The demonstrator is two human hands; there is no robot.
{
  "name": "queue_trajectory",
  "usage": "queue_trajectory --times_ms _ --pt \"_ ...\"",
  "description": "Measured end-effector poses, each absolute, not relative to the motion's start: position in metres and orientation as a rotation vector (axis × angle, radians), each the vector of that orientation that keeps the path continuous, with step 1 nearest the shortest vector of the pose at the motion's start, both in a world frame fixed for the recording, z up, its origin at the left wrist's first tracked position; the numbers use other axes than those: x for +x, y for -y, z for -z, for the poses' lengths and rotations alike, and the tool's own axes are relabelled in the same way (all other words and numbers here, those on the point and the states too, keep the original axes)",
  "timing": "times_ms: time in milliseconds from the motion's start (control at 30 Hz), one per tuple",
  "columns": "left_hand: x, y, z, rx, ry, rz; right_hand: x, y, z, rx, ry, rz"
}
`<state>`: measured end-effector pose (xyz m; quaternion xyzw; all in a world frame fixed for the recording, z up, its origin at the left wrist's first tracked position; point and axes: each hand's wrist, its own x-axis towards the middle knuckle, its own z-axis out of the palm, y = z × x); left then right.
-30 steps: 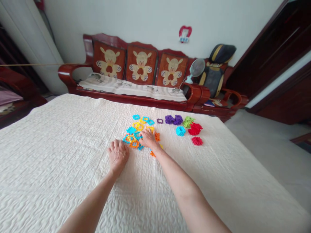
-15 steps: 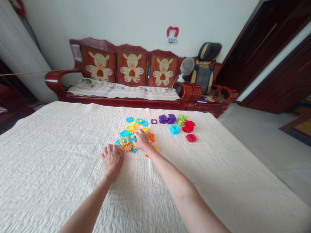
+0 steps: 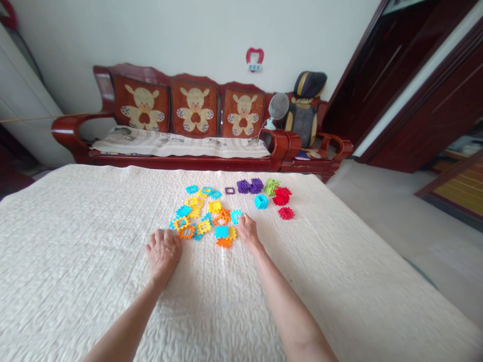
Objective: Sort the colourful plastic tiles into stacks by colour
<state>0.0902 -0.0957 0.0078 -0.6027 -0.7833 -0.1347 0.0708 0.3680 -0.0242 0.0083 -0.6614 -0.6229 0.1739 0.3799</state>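
Note:
My right hand [image 3: 248, 230] is closed on the edge of a blue interlocking block [image 3: 236, 216], a flat square piece with notched edges and an opening. It is at the right side of a loose heap of blue, yellow and orange blocks. Below the held piece lie a solid blue block [image 3: 221, 232] and an orange block [image 3: 224, 243]. My left hand [image 3: 163, 255] lies on the quilted cover with its fingers loosely bent, holding nothing visible. Its fingertips are beside an orange window block [image 3: 186, 232] at the heap's left edge.
To the right stand purple stacks [image 3: 249, 186], a green stack [image 3: 272, 187], red stacks [image 3: 282, 196] and a blue stack [image 3: 261, 201]. One dark purple frame block [image 3: 230, 191] lies beside the purple ones. Behind the white quilted cover [image 3: 94, 226] is a wooden sofa [image 3: 181, 163].
My right hand has moved right, out of the heap, with a blue block in its fingers. Pieces it covered now show. My left hand stays at the heap's left edge; the view has shifted slightly.

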Motion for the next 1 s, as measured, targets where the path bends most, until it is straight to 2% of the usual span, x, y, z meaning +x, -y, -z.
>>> queue_trajectory --times_ms 333,700,1000 --pt "0.091 0.096 -0.01 -1.811 2.374 0.402 0.383 0.038 0.008 -1.753 1.537 -0.186" --pt "0.093 0.097 -0.014 -1.813 2.381 0.404 0.377 0.057 -0.006 -1.975 1.635 -0.161" --pt "0.091 0.096 -0.012 -1.815 2.372 0.399 0.384 0.051 0.005 -1.884 1.557 -0.166"
